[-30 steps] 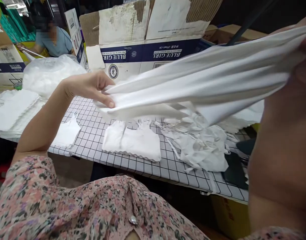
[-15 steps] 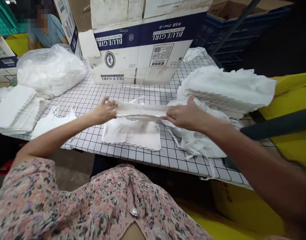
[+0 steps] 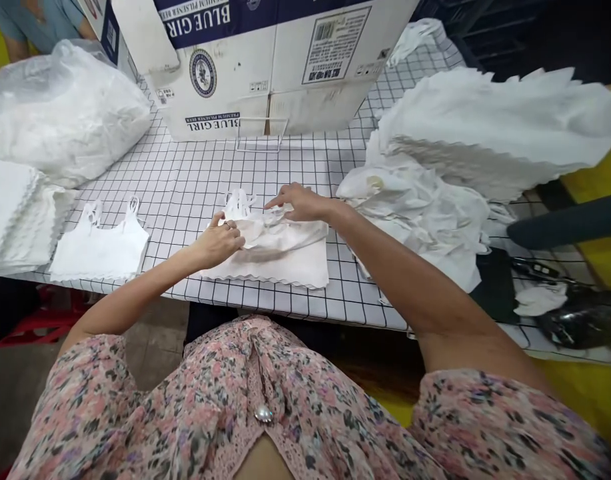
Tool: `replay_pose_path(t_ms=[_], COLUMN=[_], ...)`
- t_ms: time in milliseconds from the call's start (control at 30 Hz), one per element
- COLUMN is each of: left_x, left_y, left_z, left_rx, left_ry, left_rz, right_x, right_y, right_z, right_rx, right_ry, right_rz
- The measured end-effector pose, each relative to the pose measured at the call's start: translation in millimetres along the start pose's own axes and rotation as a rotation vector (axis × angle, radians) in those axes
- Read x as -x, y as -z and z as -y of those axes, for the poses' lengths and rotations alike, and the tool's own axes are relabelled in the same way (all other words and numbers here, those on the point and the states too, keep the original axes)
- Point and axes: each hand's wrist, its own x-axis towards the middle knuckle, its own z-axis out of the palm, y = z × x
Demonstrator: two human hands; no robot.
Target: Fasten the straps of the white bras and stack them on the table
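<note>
A white camisole (image 3: 285, 241) with its straps (image 3: 239, 203) pointing away from me lies partly bunched on a flat white piece with a wavy hem (image 3: 280, 268). My left hand (image 3: 221, 241), a ring on one finger, is closed on the left edge of the bunched cloth. At the camisole's upper edge, my right hand (image 3: 301, 201) reaches leftward with its fingers apart, touching the cloth near the straps. Another white camisole (image 3: 101, 245) lies flat at the left, away from both hands.
Folded white garments (image 3: 10, 213) are stacked at the far left beside a filled plastic bag (image 3: 70, 113). A cardboard box (image 3: 240, 73) stands behind. At right are a loose white garment heap (image 3: 420, 207) and a large stack (image 3: 495, 127). A person's arm (image 3: 15, 47) shows at upper left.
The camisole was stretched taut between both hands above the table. Now it rests on the white piece, and my right hand has moved left and inward. The view has tilted down.
</note>
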Motion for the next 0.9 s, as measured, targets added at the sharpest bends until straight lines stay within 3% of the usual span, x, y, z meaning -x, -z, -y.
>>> replay_pose_path(t_ms=[133, 233, 433, 533, 633, 733, 833, 900], left_x=[-0.7, -2.0, 5.4, 9.1, 1.4, -22.4, -52.1, -65.2], left_y=[12.3, 14.6, 12.8, 23.2, 43.8, 74.0, 114.2, 144.2], left_z=[0.7, -0.1, 6.7, 13.4, 19.2, 21.6, 19.3, 15.5], left_rx=[0.026, 0.079, 0.187, 0.200, 0.310, 0.551, 0.790, 0.898], left_ry=[-0.082, -0.125, -0.088, -0.072, -0.082, -0.132, -0.138, -0.145], left_rz=[-0.022, -0.007, 0.035, 0.064, 0.041, -0.072, -0.183, -0.141], right_x=[-3.0, 2.7, 33.1, 56.0, 78.2, 90.0, 85.6, 77.8], right_y=[-11.9, -9.6, 24.2, 46.1, 65.8, 74.2, 66.1, 55.1], right_z=[-1.9, -4.2, -14.4, -18.4, -10.3, 20.3, 60.4, 78.4], right_rx=[-0.071, -0.129, -0.599, -0.672, -0.501, -0.465, -0.870, -1.150], right_ry=[0.105, 0.130, 0.123, 0.079, 0.043, 0.133, 0.278, 0.287], right_rz=[0.024, -0.005, -0.019, -0.072, -0.235, -0.320, -0.248, -0.178])
